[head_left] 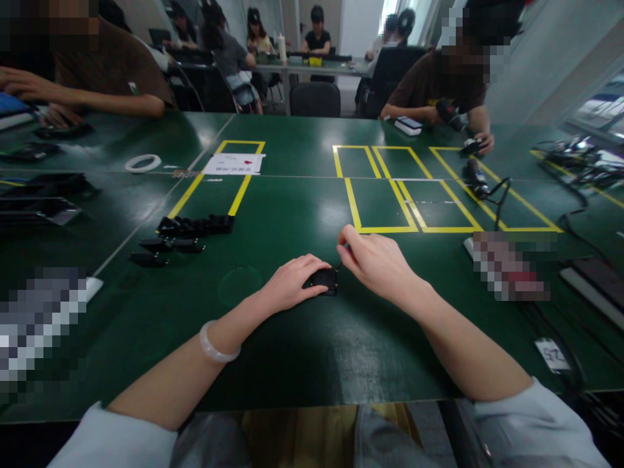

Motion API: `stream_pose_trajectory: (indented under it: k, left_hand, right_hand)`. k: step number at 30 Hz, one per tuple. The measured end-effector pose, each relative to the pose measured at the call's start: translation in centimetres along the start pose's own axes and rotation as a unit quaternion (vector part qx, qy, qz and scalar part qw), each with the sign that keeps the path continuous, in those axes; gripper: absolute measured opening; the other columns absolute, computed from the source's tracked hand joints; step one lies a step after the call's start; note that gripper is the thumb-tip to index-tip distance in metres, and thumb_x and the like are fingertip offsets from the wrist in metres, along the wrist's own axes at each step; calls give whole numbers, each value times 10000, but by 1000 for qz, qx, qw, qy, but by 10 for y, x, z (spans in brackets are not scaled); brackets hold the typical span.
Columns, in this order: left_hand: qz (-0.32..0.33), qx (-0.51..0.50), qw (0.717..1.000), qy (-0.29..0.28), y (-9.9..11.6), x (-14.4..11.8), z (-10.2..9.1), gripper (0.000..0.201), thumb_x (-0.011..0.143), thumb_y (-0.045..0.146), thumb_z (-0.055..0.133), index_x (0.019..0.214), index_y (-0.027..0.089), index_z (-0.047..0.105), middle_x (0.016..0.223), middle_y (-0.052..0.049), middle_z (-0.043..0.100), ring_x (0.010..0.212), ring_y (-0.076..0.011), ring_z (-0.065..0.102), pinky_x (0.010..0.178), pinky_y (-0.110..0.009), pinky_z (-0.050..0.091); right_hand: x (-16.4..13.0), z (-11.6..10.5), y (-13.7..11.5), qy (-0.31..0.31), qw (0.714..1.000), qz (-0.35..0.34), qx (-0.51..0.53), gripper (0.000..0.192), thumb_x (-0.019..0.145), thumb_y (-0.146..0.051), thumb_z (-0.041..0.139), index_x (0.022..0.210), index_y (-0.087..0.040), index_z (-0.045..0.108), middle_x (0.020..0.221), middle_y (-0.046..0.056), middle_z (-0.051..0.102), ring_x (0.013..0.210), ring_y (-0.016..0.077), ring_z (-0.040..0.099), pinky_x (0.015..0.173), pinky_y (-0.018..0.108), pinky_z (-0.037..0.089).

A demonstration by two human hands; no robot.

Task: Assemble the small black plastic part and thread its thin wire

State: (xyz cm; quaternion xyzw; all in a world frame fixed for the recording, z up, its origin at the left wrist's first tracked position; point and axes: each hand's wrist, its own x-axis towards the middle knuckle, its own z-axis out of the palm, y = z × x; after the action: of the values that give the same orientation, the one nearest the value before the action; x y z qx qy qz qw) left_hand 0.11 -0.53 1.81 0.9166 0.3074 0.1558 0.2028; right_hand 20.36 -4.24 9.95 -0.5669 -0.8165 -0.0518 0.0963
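A glossy dark green table (pixel 292 351) marked with yellow tape rectangles (pixel 385 195) fills the near room, with a black office chair (pixel 314 99) at its far edge, another long table (pixel 302 65) farther back, pale walls behind, and bright windows (pixel 602 107) at right.

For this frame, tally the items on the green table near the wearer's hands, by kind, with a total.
Small black part under the left hand and at the right hand: 1
Loose black parts lying apart at left: 3
Black parts packed in a row, too merged to count singly: 1 row
White ring: 1
White paper sheet: 1
Total: 7 entries
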Motion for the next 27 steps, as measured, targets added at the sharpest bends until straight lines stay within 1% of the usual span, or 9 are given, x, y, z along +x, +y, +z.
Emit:
stream_pose_trajectory:
  k: [3,6,10,12,17,19,23,25,27]
  left_hand:
    - [-1,2,1000,-2,1,0,-1,354,880,389,568,1196,233,537,1145,-70,568,1036,-229,558,926,-363,453]
    - [2,6,1000,-6,1,1,-1,346,886,395,559,1190,234,539,1143,-71,569,1034,-229,559,921,-361,456]
    - [3,6,1000,-2,0,1,0,352,888,405,554,1197,238,536,1143,-71,566,1042,-229,554,921,-358,455]
    - [4,7,1000,-3,-1,1,0,359,888,408,553,1203,236,531,1147,-72,565,1039,-228,555,921,-357,455]
    - [4,10,1000,-5,0,0,-1,355,887,396,557,1200,229,534,1140,-73,568,1036,-230,555,920,-360,454]
    - [4,11,1000,-5,1,1,-1,348,888,397,556,1194,232,538,1135,-72,569,1030,-229,557,912,-358,458]
    - [3,11,1000,-5,0,1,-1,356,889,404,553,1203,239,531,1141,-71,566,1024,-227,561,908,-358,461]
    - [3,8,1000,-2,0,1,-1,363,886,401,557,1210,241,529,1142,-72,566,1024,-227,562,908,-360,461]
    - [5,2,1000,1,0,1,-1,363,883,399,561,1209,240,532,1138,-71,569,1028,-227,561,912,-362,460]
  right_hand:
    - [1,0,0,-14,999,13,-30,346,972,-398,244,958,-193,523,720,29,678,627,149,604,532,267,193]
    - [1,1,0,-17,999,16,-36,300,967,-332,255,995,-197,522,731,24,681,628,148,607,531,267,191]
    - [1,0,0,-2,1000,4,-4,241,938,-251,295,1060,-188,494,765,11,681,645,140,612,540,256,227]
    - [0,-1,0,2,1000,2,-3,248,948,-277,287,1037,-186,500,758,14,677,647,141,612,541,258,227]
    - [1,1,0,-8,999,13,-37,370,973,-403,238,924,-195,541,715,32,672,631,149,605,532,270,190]
    - [1,2,0,-8,999,16,-38,346,972,-359,242,947,-197,546,716,29,673,627,147,604,533,271,190]
    - [0,3,-1,7,1000,12,-2,263,936,-249,295,1082,-195,507,768,14,685,643,138,605,550,259,234]
    - [0,2,-1,13,1000,9,8,254,924,-247,316,1093,-188,497,772,13,684,644,137,602,558,257,248]
    - [-1,2,-1,13,1000,10,3,255,938,-284,306,1057,-187,510,762,18,680,641,138,598,561,258,248]
